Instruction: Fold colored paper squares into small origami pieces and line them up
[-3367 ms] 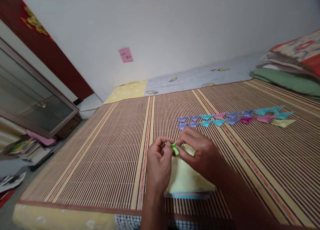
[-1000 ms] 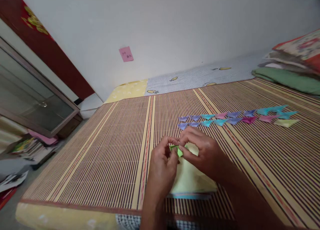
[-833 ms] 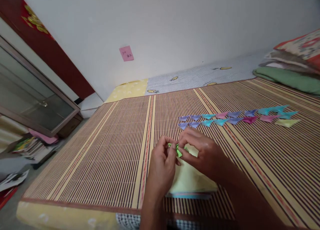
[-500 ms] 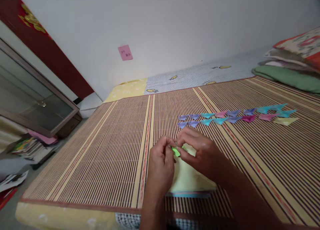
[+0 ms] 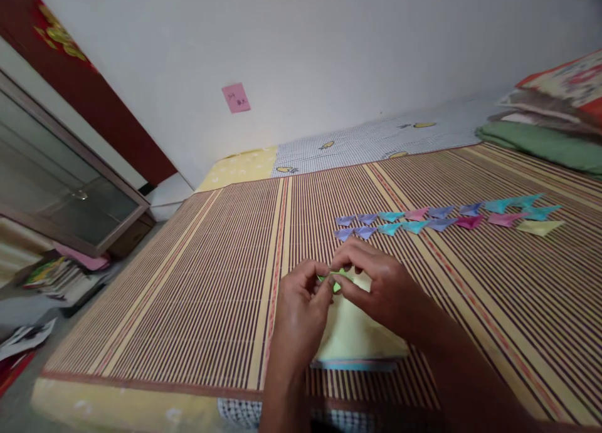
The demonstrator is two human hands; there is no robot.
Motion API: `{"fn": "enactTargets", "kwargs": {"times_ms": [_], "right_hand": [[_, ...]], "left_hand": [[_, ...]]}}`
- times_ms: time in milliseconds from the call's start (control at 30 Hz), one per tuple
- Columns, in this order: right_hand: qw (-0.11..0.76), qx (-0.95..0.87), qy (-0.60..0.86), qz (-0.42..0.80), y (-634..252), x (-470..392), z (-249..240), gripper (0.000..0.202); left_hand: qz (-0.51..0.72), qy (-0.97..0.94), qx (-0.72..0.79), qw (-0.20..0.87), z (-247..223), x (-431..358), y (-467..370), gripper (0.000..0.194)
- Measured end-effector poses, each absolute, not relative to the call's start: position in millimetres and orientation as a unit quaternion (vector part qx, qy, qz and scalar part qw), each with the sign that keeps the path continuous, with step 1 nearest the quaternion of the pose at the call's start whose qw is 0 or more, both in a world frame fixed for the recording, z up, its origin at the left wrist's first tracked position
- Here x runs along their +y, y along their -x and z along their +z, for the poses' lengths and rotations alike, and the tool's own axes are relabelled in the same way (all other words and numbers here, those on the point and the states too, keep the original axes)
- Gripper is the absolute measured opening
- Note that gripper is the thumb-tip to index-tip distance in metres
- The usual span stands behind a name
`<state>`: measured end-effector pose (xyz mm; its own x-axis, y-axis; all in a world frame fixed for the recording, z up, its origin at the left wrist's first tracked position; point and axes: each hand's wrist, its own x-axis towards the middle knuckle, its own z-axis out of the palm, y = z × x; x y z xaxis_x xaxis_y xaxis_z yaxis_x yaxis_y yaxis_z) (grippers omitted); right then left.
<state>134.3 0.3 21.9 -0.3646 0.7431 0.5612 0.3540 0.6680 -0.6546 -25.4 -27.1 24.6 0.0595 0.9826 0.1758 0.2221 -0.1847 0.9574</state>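
A small bright green folded paper (image 5: 337, 287) is pinched between my two hands, mostly covered by the fingertips. My left hand (image 5: 305, 301) grips its left side, thumb and fingers closed. From the right, my right hand (image 5: 371, 276) holds the other side between thumb and bent fingers. Just below both hands lies a stack of paper sheets (image 5: 360, 333), pale yellow on top with blue and pink edges showing. Beyond the hands, two rows of small folded paper boats (image 5: 414, 226) in purple, blue, pink and yellow stretch to the right.
Everything rests on a striped bamboo mat (image 5: 216, 282) over a bed. Folded bedding (image 5: 540, 141) and a floral pillow (image 5: 571, 88) are piled at the far right. A glass-doored cabinet (image 5: 70, 170) and stacked books (image 5: 56, 282) stand at left. A pink note (image 5: 236, 98) is on the wall.
My left thumb has moved up and right against the green paper, near the right fingertips. Less of the paper's lower face shows. The boats and stack stay put.
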Motion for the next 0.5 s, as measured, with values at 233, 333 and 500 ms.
{"fn": "enactTargets", "kwargs": {"times_ms": [233,333,500], "right_hand": [[0.448,-0.801,0.349,0.188,-133.8,-0.7,21.9,0.013],[0.444,-0.802,0.355,0.185,-132.8,-0.5,21.6,0.014],[0.450,-0.794,0.366,0.183,-133.0,0.2,19.5,0.014]], "left_hand": [[0.466,-0.618,0.501,0.387,24.7,-28.8,27.2,0.015],[0.465,-0.630,0.495,0.376,24.7,-29.3,28.1,0.017],[0.460,-0.647,0.501,0.346,28.5,-29.7,26.9,0.022]]}}
